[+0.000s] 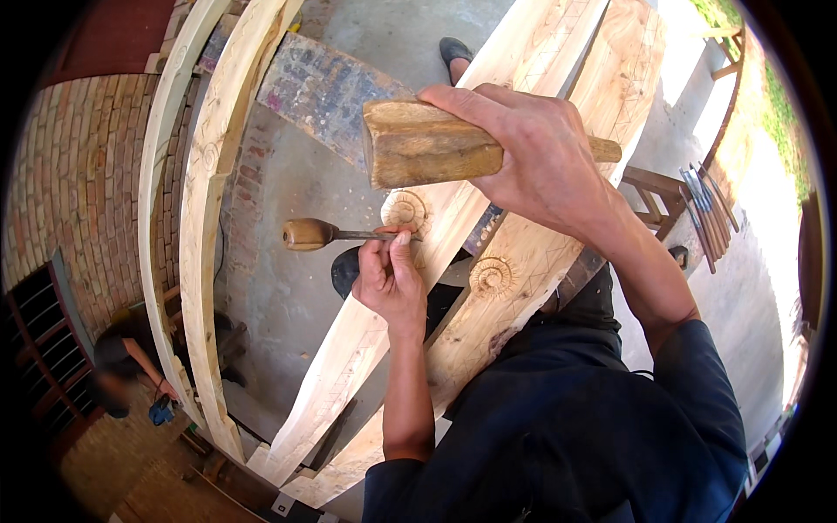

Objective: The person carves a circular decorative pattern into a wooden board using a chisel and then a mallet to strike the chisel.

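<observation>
My right hand [545, 166] is wrapped round the handle of a wooden mallet [427, 157], whose thick faceted head points left, raised over the work. Below it, my left hand [394, 283] pinches the metal shank of a carving chisel [309, 234]. The chisel lies nearly level, its rounded wooden handle out to the left. Its tip is beside a carved spiral rosette [405, 210] on the left wooden board [343, 353]; my fingers partly hide the edge. A second board [466, 336] runs alongside, nearer my body, with a similar carved spiral [493, 276] and pencilled zigzag lines.
Several chisels [708, 213] lie on a wooden stand at right. A paint-stained plank [327, 91] crosses beneath the boards. Tall curved timbers [207, 200] stand at left before a brick wall [96, 166]. Another person [131, 357] is at lower left, a hand near a blue tool [160, 410].
</observation>
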Demonstrator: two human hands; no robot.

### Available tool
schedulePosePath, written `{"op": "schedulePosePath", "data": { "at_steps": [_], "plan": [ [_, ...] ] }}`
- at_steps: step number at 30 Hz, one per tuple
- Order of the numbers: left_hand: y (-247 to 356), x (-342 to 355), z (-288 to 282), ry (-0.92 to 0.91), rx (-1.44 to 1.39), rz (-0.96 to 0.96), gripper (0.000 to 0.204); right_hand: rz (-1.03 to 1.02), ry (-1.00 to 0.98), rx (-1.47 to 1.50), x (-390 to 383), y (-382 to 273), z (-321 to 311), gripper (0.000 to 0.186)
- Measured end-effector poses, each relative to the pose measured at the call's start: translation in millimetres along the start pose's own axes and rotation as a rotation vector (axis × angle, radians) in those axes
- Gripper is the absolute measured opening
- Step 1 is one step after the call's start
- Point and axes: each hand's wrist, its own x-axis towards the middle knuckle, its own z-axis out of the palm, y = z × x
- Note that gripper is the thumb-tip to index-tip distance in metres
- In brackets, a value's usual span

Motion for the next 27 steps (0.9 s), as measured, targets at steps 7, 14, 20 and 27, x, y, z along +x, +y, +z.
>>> {"op": "schedulePosePath", "data": {
  "at_steps": [7, 14, 20, 27],
  "plan": [
    [-2, 0, 0, -0.011, -0.02, 0.005, 0.01, 0.015, -0.025, -0.001, 0, -1, 5, 0.07],
    [-6, 0, -2, -0.024, 0.056, 0.031, 0.008, 0.003, -0.021, -0.009, 4, -2, 8, 0.069],
    [-4, 1, -3, -0.025, 0.061, 0.052, 0.008, -0.006, -0.021, 0.0, 7, -4, 8, 0.069],
    [-1, 3, -2, -0.014, 0.072, 0.039, 0.009, -0.028, -0.039, -0.004, 12, -8, 9, 0.065]
  ]
}}
